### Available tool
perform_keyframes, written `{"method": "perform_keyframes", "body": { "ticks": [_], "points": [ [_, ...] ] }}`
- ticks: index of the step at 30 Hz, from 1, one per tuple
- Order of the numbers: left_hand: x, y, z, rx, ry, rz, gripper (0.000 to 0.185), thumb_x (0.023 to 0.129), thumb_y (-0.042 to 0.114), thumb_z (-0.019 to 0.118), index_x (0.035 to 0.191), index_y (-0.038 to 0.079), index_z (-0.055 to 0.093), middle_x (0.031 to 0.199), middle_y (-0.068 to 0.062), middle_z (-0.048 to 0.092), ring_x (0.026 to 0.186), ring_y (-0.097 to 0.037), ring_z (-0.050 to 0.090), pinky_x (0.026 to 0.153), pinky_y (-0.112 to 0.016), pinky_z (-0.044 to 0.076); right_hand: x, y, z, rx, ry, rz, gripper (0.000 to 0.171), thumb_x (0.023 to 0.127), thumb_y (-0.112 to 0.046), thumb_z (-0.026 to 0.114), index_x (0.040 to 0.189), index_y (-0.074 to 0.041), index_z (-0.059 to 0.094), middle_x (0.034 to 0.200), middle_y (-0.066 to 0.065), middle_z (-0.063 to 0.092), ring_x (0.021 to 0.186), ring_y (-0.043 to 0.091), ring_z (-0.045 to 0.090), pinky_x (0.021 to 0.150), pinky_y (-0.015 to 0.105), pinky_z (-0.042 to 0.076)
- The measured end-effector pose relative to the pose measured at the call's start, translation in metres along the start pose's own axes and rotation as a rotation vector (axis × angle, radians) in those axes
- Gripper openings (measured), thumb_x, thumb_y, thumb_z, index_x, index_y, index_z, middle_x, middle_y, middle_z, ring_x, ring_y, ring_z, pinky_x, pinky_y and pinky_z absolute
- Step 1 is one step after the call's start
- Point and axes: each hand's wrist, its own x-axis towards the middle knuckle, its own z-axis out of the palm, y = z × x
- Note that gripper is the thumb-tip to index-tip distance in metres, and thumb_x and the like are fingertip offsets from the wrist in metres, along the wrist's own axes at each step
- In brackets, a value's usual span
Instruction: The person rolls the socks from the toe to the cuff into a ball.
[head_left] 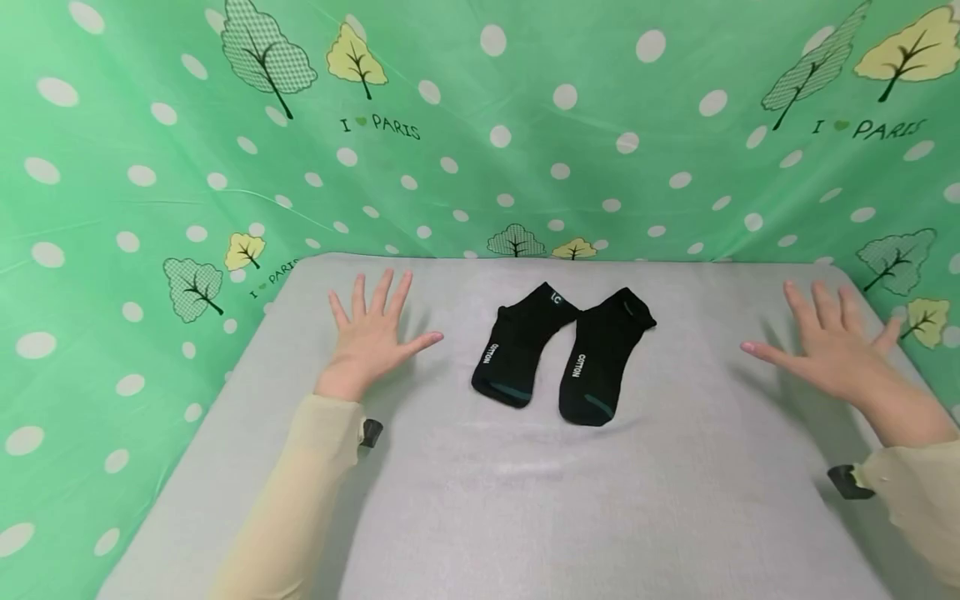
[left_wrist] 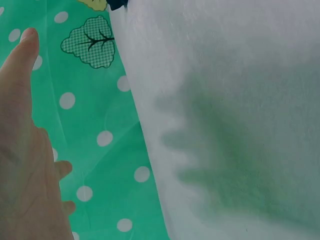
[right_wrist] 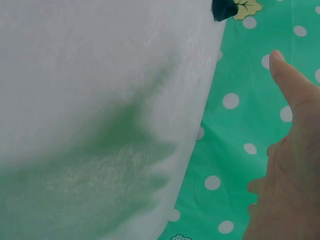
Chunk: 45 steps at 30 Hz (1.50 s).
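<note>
Two black ankle socks lie side by side on the grey table (head_left: 480,500), toes toward me. The left sock (head_left: 519,347) and the right sock (head_left: 600,360) each carry the white word COTTON. My left hand (head_left: 371,329) hovers flat with fingers spread, to the left of the socks and holding nothing. My right hand (head_left: 832,346) is spread the same way far to the right, near the table's right edge. In the left wrist view my left hand (left_wrist: 25,150) shows over the cloth, and in the right wrist view my right hand (right_wrist: 290,165) does too.
A green curtain (head_left: 480,125) with white dots and tree prints surrounds the table on the left, back and right. The grey table surface (left_wrist: 240,100) shows the hands' shadows. A small dark sock corner (right_wrist: 223,9) peeks in at the top.
</note>
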Motion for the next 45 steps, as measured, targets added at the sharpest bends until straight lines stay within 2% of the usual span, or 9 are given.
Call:
{"method": "perform_keyframes", "body": {
  "ticks": [9,16,21,26,31,36,45],
  "points": [
    [0.001,0.003,0.003,-0.008,0.006,0.007,0.107,0.083,0.083,0.046,0.161,0.030,-0.005,0.170,-0.006,0.000,0.153,-0.047,-0.006,0.112,-0.075,-0.015,0.000,-0.005,-0.002,-0.008,-0.018,-0.014,0.109,0.091,-0.071,0.047,0.157,-0.016,-0.020,0.160,0.028,-0.021,0.145,0.056,-0.021,0.092,0.089,-0.014],
    [0.002,0.008,0.005,-0.013,0.014,0.021,0.107,0.083,0.082,0.048,0.161,0.030,-0.003,0.170,-0.007,0.003,0.154,-0.047,-0.004,0.113,-0.075,-0.012,0.002,-0.007,-0.002,0.025,-0.026,-0.055,0.104,0.094,-0.067,0.046,0.157,-0.016,-0.019,0.160,0.027,-0.022,0.146,0.053,-0.023,0.095,0.088,-0.013],
    [0.002,0.012,0.006,-0.020,0.016,0.031,0.108,0.082,0.081,0.050,0.161,0.028,0.000,0.170,-0.008,0.004,0.154,-0.046,-0.004,0.114,-0.074,-0.010,0.005,-0.008,-0.001,0.071,-0.023,-0.073,0.102,0.095,-0.064,0.048,0.158,-0.014,-0.015,0.160,0.032,-0.019,0.146,0.053,-0.021,0.101,0.085,-0.006],
    [0.003,0.016,0.007,-0.026,0.013,0.041,0.108,0.082,0.082,0.049,0.161,0.028,0.000,0.170,-0.007,0.004,0.154,-0.045,-0.005,0.116,-0.072,-0.010,0.008,-0.012,0.000,0.074,-0.017,-0.086,0.102,0.095,-0.063,0.049,0.159,-0.013,-0.013,0.160,0.034,-0.016,0.147,0.055,-0.017,0.102,0.085,-0.001],
    [0.003,0.021,0.006,-0.034,0.012,0.051,0.108,0.083,0.081,0.050,0.161,0.028,-0.001,0.170,-0.007,0.003,0.154,-0.045,-0.006,0.117,-0.071,-0.010,0.010,-0.015,0.000,0.086,-0.013,-0.104,0.101,0.096,-0.061,0.051,0.159,-0.010,-0.010,0.160,0.035,-0.010,0.146,0.058,-0.011,0.104,0.083,0.003],
    [0.003,0.026,0.005,-0.027,0.013,0.061,0.107,0.083,0.079,0.052,0.162,0.027,0.001,0.170,-0.008,0.005,0.154,-0.045,-0.004,0.118,-0.071,-0.007,0.011,-0.017,-0.001,0.135,0.004,-0.136,0.100,0.096,-0.055,0.055,0.159,-0.005,-0.004,0.159,0.039,-0.002,0.143,0.063,0.002,0.108,0.078,0.011],
    [0.002,0.038,0.004,-0.054,0.002,0.093,0.104,0.083,0.079,0.052,0.162,0.027,0.007,0.169,-0.006,0.007,0.155,-0.042,-0.005,0.119,-0.070,-0.006,0.014,-0.024,-0.003,0.196,-0.005,-0.173,0.097,0.096,-0.051,0.058,0.159,-0.003,0.002,0.159,0.038,0.012,0.144,0.060,0.012,0.109,0.075,0.016]
  ]
}}
